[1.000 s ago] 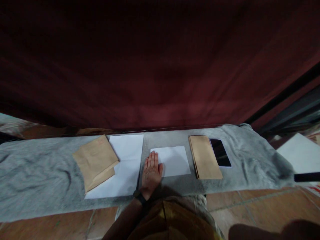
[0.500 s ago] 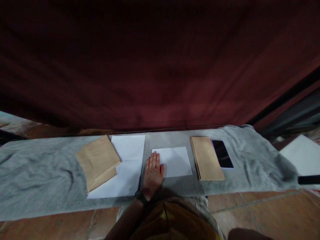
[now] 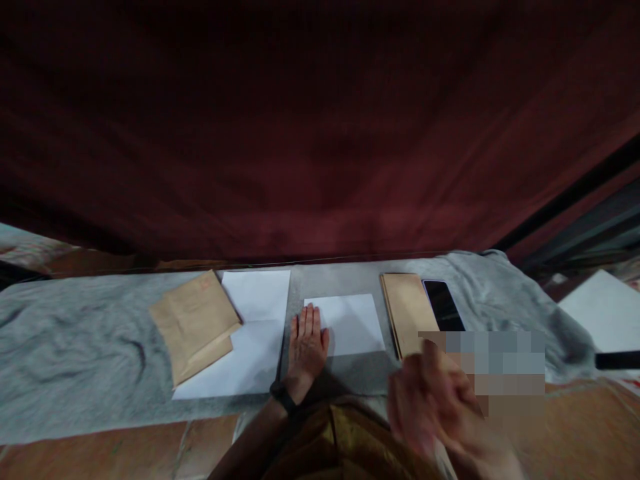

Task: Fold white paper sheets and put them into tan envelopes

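My left hand (image 3: 307, 343) lies flat on the left part of a white sheet of paper (image 3: 353, 323), fingers stretched out and close together. A dark watch is on its wrist. My right hand (image 3: 435, 400) hangs in the air at the lower right, before the near end of a stack of brown paper envelopes (image 3: 404, 300). Motion smears its fingers; they look bent, and whether they hold anything cannot be seen. A smartphone (image 3: 443, 303) lies just right of the stack, its near end covered by a pixelated patch.
Left of my left hand are larger white sheets (image 3: 260, 347), partly under overlapping brown envelopes (image 3: 200, 320). Everything rests on a grey cloth (image 3: 100, 347) over a long narrow surface. A dark red curtain (image 3: 320, 167) hangs behind it. Tiled floor (image 3: 135, 453) shows in front.
My right hand has come into view from the bottom right and now hangs before the brown stack. My left hand stays flat on the white sheet.
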Demonstrator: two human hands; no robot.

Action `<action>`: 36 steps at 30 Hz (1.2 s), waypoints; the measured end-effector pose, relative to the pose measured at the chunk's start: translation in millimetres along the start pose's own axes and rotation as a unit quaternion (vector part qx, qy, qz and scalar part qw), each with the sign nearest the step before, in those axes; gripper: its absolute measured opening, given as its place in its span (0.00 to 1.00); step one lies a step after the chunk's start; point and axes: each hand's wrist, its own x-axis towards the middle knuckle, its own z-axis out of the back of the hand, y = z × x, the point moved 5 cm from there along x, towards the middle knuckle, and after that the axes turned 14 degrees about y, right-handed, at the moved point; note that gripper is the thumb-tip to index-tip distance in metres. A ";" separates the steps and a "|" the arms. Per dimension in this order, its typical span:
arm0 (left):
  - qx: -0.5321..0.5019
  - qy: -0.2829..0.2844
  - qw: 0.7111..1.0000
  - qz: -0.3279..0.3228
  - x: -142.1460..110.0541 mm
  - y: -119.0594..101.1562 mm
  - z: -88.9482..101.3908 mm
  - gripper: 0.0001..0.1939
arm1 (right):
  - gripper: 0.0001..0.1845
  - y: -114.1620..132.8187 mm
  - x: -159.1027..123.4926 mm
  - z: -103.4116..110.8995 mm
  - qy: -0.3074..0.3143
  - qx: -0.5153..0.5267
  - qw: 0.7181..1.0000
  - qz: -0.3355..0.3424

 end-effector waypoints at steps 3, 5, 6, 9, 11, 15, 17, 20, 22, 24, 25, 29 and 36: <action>-0.007 0.011 0.999 -0.029 4.8 -13.3 -0.7 0.30 | 0.28 -38.6 58.4 7.0 -0.049 -0.066 0.995 -0.047; -0.017 0.021 0.996 -0.079 8.2 -28.7 -3.5 0.31 | 0.28 -71.6 77.8 9.1 -0.102 -0.165 0.979 -0.064; -0.018 0.026 0.994 -0.102 9.8 -36.3 -5.5 0.31 | 0.28 -87.8 83.1 8.1 -0.119 -0.216 0.967 -0.059; 0.000 0.036 0.990 -0.133 14.7 -50.9 -11.7 0.31 | 0.30 -128.8 93.1 -5.1 -0.085 -0.373 0.924 -0.009; 0.019 0.040 0.990 -0.136 17.6 -52.8 -14.5 0.32 | 0.30 -149.1 98.3 -14.4 -0.050 -0.460 0.887 -0.002; 0.044 0.049 0.991 -0.114 21.7 -42.5 -15.4 0.33 | 0.30 -168.3 107.7 -24.4 -0.012 -0.560 0.828 -0.021; 0.045 0.052 0.993 -0.097 22.7 -34.7 -14.3 0.32 | 0.30 -170.7 109.3 -24.9 -0.020 -0.583 0.812 -0.027; 0.038 0.050 0.996 -0.070 22.9 -23.3 -11.9 0.30 | 0.31 -172.7 107.9 -21.2 -0.048 -0.604 0.795 -0.031; 0.033 0.044 0.997 -0.049 21.9 -16.0 -10.2 0.30 | 0.32 -174.8 105.6 -16.5 -0.068 -0.613 0.786 -0.035; 0.028 0.036 0.999 -0.027 19.9 -9.2 -8.4 0.30 | 0.34 -177.2 102.9 -11.4 -0.082 -0.622 0.778 -0.040; 0.027 0.032 0.999 -0.017 18.6 -6.2 -7.6 0.30 | 0.35 -178.2 101.3 -8.9 -0.088 -0.626 0.774 -0.043; 0.025 0.015 0.999 0.013 12.8 2.7 -4.2 0.30 | 0.38 -180.2 94.3 -1.6 -0.108 -0.637 0.762 -0.046; 0.018 -0.001 0.999 0.044 5.4 10.4 -1.3 0.31 | 0.40 -177.0 82.1 1.6 -0.141 -0.641 0.753 -0.047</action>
